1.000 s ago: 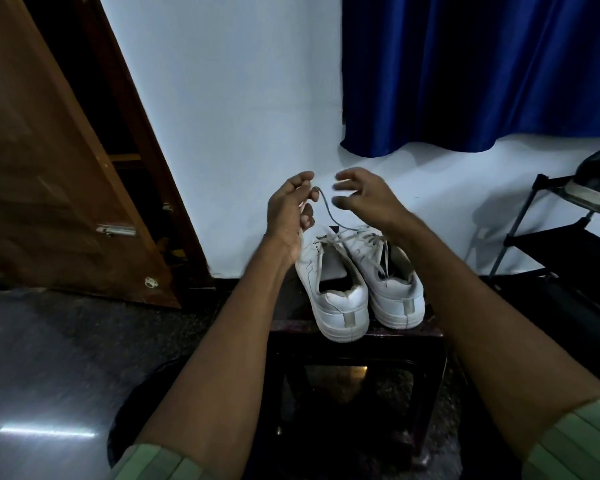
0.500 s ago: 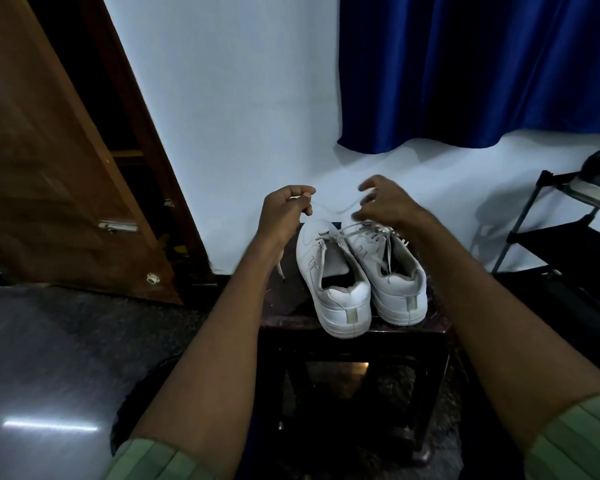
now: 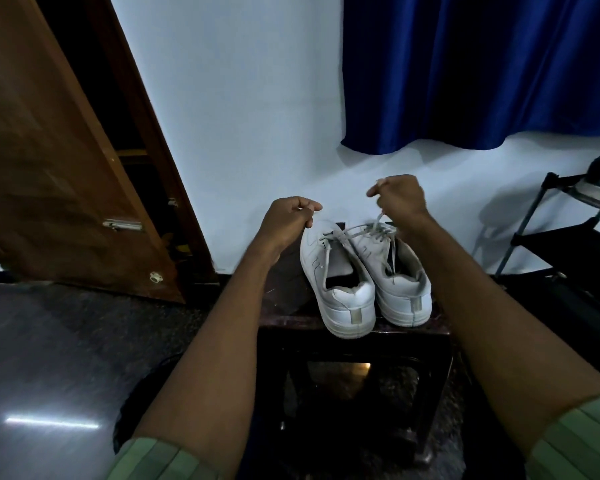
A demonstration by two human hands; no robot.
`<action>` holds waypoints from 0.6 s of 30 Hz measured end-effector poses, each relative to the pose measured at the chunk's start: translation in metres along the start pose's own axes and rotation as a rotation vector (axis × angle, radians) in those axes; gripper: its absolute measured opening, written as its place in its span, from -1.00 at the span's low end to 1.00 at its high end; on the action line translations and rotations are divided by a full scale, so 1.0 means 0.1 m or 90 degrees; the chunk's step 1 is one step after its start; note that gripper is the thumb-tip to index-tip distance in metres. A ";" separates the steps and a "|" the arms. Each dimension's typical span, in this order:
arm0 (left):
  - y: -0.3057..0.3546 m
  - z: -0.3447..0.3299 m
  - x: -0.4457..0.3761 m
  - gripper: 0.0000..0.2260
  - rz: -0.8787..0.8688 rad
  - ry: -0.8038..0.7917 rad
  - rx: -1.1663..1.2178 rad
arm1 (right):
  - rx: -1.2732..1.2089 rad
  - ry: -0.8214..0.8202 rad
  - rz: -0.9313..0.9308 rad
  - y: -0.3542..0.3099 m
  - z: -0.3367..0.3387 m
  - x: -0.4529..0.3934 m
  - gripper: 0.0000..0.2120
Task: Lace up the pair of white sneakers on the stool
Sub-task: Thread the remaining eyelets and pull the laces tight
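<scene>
Two white sneakers stand side by side on a dark stool (image 3: 284, 306), heels toward me. The left sneaker (image 3: 336, 285) has a grey lace (image 3: 347, 233) threaded near its toe, and the lace crosses over to the right sneaker (image 3: 395, 278). My left hand (image 3: 288, 220) pinches one lace end just left of the left shoe's toe. My right hand (image 3: 399, 199) pinches the other end, raised above the right shoe's toe, with that strand pulled taut up to it.
A white wall stands close behind the stool, with a blue curtain (image 3: 482, 71) hanging at the upper right. An open wooden door (image 3: 49, 168) leans at the left. A black shoe rack (image 3: 568, 244) holding a shoe stands at the right. Dark polished floor lies around.
Both hands have closed on the lace ends and drawn apart: the left sank a little toward the left, the right rose and shifted right, tightening the lace.
</scene>
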State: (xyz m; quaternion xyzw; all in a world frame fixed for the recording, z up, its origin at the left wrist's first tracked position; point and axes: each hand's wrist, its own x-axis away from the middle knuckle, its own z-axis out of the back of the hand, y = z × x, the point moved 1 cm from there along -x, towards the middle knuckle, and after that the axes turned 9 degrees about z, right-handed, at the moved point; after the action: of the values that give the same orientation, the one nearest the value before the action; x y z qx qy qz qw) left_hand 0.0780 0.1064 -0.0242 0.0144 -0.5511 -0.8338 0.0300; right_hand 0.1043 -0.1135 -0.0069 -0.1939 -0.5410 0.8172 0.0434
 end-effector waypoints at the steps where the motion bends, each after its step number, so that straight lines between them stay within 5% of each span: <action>1: -0.03 0.01 -0.01 -0.76 0.007 0.006 -0.029 | 0.091 0.007 -0.013 0.02 0.03 -0.03 -0.72; 3: -0.08 0.01 -0.01 -0.72 0.015 0.026 -0.095 | 0.351 -0.069 0.031 0.04 0.03 0.00 -0.74; 5: -0.07 -0.02 0.02 -0.74 -0.003 0.028 -0.133 | 0.454 -0.170 0.160 -0.01 -0.04 0.10 -0.52; 7: -0.03 -0.07 0.05 -0.82 -0.048 0.016 -0.121 | 0.304 -0.275 0.287 -0.09 -0.14 0.21 -0.42; 10: 0.05 -0.11 0.10 -0.88 -0.111 0.053 -0.115 | 0.053 -0.364 0.294 -0.18 -0.27 0.33 -0.61; 14: 0.02 -0.09 0.11 -0.85 -0.098 0.147 -0.144 | 0.072 -0.348 0.292 -0.19 -0.31 0.36 -0.83; 18: 0.01 -0.05 0.12 -0.78 -0.071 0.093 -0.138 | 0.138 -0.330 0.247 -0.15 -0.22 0.32 -0.95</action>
State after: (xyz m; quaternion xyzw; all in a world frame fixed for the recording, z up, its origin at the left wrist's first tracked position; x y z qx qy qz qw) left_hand 0.0667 0.1006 -0.0251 0.1021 -0.4526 -0.8855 0.0249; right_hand 0.0806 -0.0791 -0.0091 -0.0734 -0.3970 0.8852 -0.2311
